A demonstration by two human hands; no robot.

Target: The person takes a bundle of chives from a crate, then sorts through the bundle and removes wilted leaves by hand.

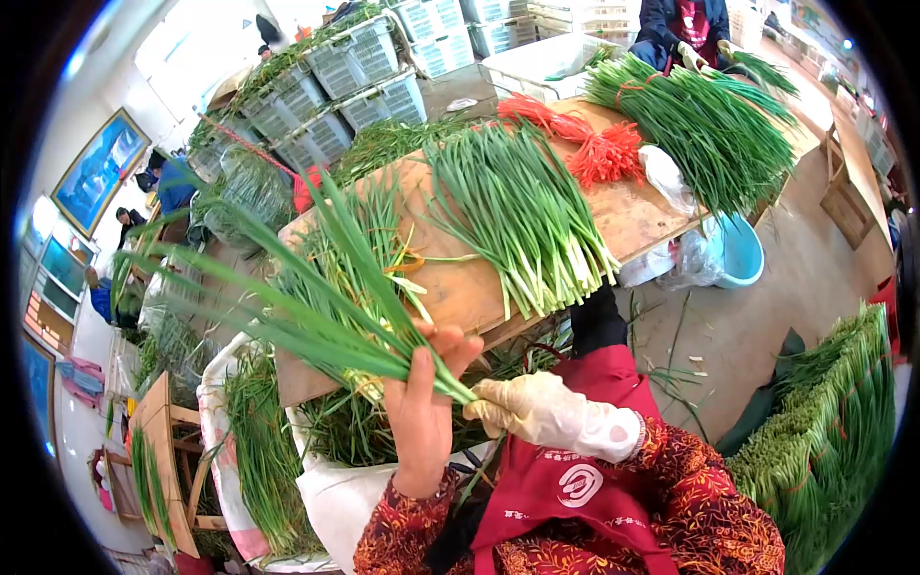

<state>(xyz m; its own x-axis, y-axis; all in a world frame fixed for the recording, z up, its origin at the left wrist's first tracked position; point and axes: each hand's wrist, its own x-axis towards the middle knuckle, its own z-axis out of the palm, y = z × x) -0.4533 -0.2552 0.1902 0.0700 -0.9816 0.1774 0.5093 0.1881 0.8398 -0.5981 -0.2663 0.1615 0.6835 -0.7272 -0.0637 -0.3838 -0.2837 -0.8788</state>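
Observation:
A small bunch of garlic chives (pixel 355 335) is held up in front of me, its long green leaves fanning to the upper left. My right hand (pixel 537 412), in a pale glove, pinches the bunch at its stalk ends. My bare left hand (pixel 426 407) is loosely closed around the stalks higher up, thumb on one side and fingers on the other. Behind the hands, a thick row of chives (pixel 522 216) lies on the wooden board (pixel 450 287), white ends toward me. Looser chives (pixel 335 235) lie to its left, partly hidden by the raised leaves.
Red ties (pixel 609 153) and a large tied bundle (pixel 695 129) lie farther along the board. A blue bucket (pixel 740 251) stands beneath. Stacked bundles (pixel 824 431) are at right, a white sack (pixel 213 422) of chives at left. Crates (pixel 355 62) and another person (pixel 680 29) are behind.

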